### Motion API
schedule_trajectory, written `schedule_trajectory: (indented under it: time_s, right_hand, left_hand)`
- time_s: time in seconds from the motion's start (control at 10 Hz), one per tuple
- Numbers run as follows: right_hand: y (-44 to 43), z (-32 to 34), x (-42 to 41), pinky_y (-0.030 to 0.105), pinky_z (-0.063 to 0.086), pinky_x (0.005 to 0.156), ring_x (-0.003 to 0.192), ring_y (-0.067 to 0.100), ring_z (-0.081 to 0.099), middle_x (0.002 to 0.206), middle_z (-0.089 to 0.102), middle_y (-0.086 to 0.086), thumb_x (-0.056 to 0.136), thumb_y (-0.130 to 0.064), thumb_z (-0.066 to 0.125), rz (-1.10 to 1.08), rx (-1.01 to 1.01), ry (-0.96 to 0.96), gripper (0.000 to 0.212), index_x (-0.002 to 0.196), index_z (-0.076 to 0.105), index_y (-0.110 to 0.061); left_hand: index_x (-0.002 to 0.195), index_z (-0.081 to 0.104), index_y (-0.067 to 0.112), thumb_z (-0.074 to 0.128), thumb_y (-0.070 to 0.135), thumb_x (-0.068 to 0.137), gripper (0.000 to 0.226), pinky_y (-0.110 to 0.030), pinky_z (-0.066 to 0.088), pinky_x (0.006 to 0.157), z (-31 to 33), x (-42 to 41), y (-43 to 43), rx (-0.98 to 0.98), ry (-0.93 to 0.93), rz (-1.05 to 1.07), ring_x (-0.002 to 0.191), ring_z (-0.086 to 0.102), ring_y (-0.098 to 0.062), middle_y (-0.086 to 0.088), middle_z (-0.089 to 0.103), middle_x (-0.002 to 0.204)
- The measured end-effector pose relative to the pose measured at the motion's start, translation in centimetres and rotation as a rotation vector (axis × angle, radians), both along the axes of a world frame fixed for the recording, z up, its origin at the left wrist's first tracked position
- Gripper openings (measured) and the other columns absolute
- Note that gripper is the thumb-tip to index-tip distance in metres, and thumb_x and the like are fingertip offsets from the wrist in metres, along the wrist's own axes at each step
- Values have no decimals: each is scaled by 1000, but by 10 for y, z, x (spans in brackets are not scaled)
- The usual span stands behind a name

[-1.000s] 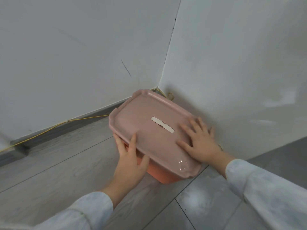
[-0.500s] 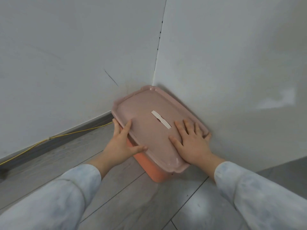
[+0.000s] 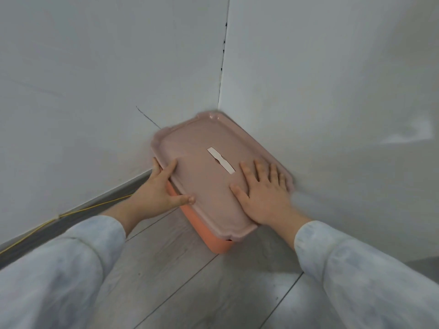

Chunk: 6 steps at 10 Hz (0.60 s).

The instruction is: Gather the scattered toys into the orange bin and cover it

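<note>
left grip [image 3: 156, 188] against lid [image 3: 202, 172] edge | right grip [image 3: 263, 193] flat atop | orange bin [image 3: 213, 241] beneath

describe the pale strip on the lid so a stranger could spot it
In the corner where two white walls meet sits an orange bin under a pink lid. Near the lid's middle, just beyond the right hand, lies a narrow whitish strip, the only pale mark on that pink surface.
</note>
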State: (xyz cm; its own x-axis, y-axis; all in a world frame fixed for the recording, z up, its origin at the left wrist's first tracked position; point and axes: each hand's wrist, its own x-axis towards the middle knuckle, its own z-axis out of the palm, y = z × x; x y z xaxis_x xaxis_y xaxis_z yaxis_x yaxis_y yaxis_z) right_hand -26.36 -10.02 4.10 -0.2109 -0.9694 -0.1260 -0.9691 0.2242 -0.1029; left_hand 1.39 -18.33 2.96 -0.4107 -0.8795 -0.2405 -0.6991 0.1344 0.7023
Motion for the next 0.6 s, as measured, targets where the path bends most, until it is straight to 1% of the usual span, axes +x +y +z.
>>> schedule_trajectory:
  time_s: [0.1,0.2,0.3,0.4,0.5,0.6]
  right_hand:
    - [-2,-2,-1,55,0,121,151,39,-2,167,-4,-2,85,-80,8,0,24,15,76,152,-8,-48]
    - [0,1,1,54,0,121,151,39,-2,167,-4,-3,85,-80,8,-6,32,8,75,152,-7,-49]
    - [1,6,1,55,2,121,151,39,-1,167,-3,-3,85,-81,10,-8,36,-8,75,152,-5,-49]
    - [2,11,4,57,3,120,152,38,-2,167,-3,-3,84,-81,9,-11,67,-17,76,152,-4,-49]
    - [7,16,9,61,4,118,152,37,-1,167,-1,-3,86,-79,8,-53,97,-8,75,153,-2,-48]
    - [15,28,28,66,5,116,151,39,2,166,6,2,92,-72,11,-86,71,27,69,154,7,-43]
  left_hand:
    - [157,0,34,68,89,46,142,-33,17,122,4,0,-2,6,-65,-33,150,16,-14,3,-26,161]
    - [157,0,34,67,83,52,134,-32,15,122,14,-4,7,4,-100,-9,152,13,-20,-7,-23,162]
    - [156,-4,34,57,87,60,126,-42,24,120,22,-5,25,-52,-159,36,151,18,-28,-16,-10,163]
    - [155,-11,35,46,88,71,114,-48,37,111,29,11,55,-101,-308,10,142,37,-34,-16,-8,163]
    - [155,-10,29,48,81,78,110,-45,34,111,35,40,79,-83,-418,28,140,40,-34,-15,-12,164]
    - [156,-6,27,49,77,81,105,-48,35,111,50,80,99,-98,-476,91,142,37,-33,-11,-7,164]
